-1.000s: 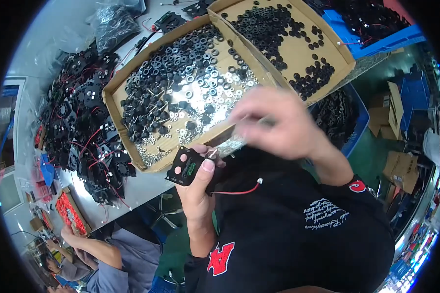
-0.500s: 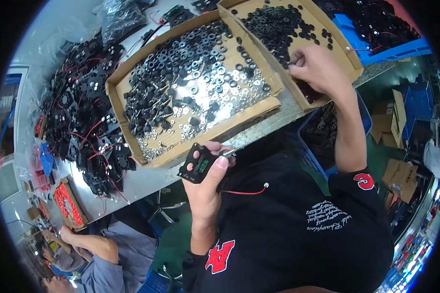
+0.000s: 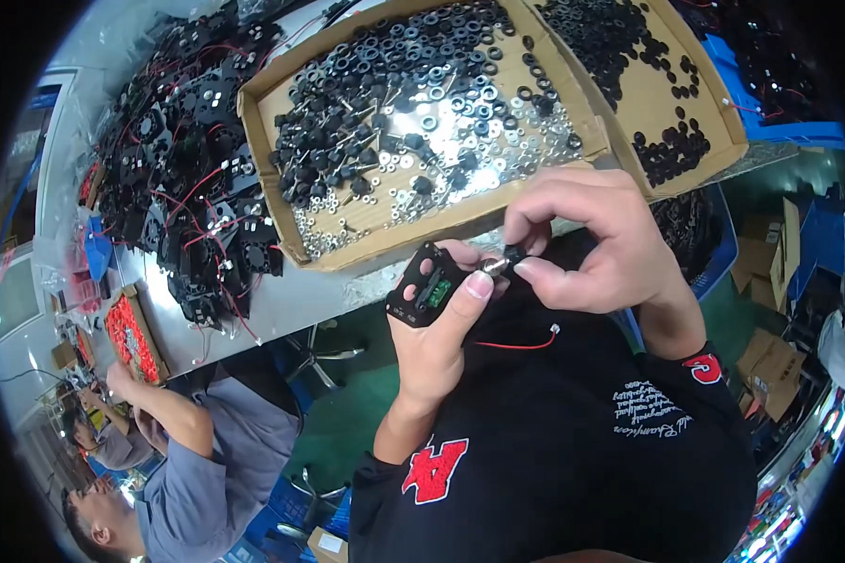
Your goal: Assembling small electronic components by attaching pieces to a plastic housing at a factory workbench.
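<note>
My left hand (image 3: 429,361) is closed around a black square fan module (image 3: 409,298) with a green terminal block (image 3: 437,293), thumb pressed at its right end. A red wire (image 3: 521,346) with a small white plug hangs below this hand. My right hand (image 3: 610,244) pinches a small round black part (image 3: 514,253) between thumb and forefinger. It meets a short metal shaft (image 3: 494,266) at my left thumb tip; whether it sits over the shaft I cannot tell. Just beyond both hands lies a shallow cardboard tray (image 3: 385,246) of washers, nuts and black-headed screws.
A second cardboard tray (image 3: 646,86) at the right holds black rings. Piled fan modules with red wires (image 3: 197,178) cover the table's left. A blue crate (image 3: 779,131) stands far right. At lower left, a co-worker in grey (image 3: 192,460) works beside a box of red parts (image 3: 131,333).
My right hand has come from the black-ring tray to my left hand, bringing a small black part to the shaft. My left hand still holds the module. The view has shifted a little.
</note>
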Demonstrator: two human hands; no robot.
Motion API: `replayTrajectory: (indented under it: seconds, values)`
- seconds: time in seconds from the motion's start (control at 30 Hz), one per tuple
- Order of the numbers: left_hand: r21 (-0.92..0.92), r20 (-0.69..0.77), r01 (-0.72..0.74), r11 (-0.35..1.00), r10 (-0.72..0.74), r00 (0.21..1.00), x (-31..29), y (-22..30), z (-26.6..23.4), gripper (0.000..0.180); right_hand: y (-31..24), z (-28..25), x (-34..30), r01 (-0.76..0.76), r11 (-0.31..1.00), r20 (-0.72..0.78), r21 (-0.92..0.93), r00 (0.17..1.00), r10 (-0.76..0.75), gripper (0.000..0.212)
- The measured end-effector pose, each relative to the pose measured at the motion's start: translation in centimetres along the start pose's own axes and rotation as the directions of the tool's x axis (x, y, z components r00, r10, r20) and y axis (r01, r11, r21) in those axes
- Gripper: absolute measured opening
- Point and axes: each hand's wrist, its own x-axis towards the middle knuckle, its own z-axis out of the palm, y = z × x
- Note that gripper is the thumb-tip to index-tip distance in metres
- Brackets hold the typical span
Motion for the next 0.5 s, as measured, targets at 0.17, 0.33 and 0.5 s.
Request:
replayTrajectory:
  seconds: [0.17, 0.33, 0.5]
  values:
    - [-0.048, -0.034, -0.006, 0.999, 0.004, 0.999, 0.0, 0.1, -0.4, 0.026, 0.0, 0.7, -0.1, 0.017, 1.0, -0.011, 0.004, 1.0, -0.017, 0.022]
    - [-0.057, -0.023, 0.005, 0.998, -0.006, 1.0, 0.1, -0.1, -0.9, 0.027, -0.3, 0.5, 0.1, -0.013, 1.0, -0.007, -0.01, 1.0, 0.013, 0.022]
    - [0.004, -0.023, 0.001, 1.0, -0.001, 1.0, 0.0, -0.1, -1.3, 0.027, -0.1, 0.7, 0.1, 0.003, 1.0, 0.087, -0.026, 0.996, 0.0, 0.022]
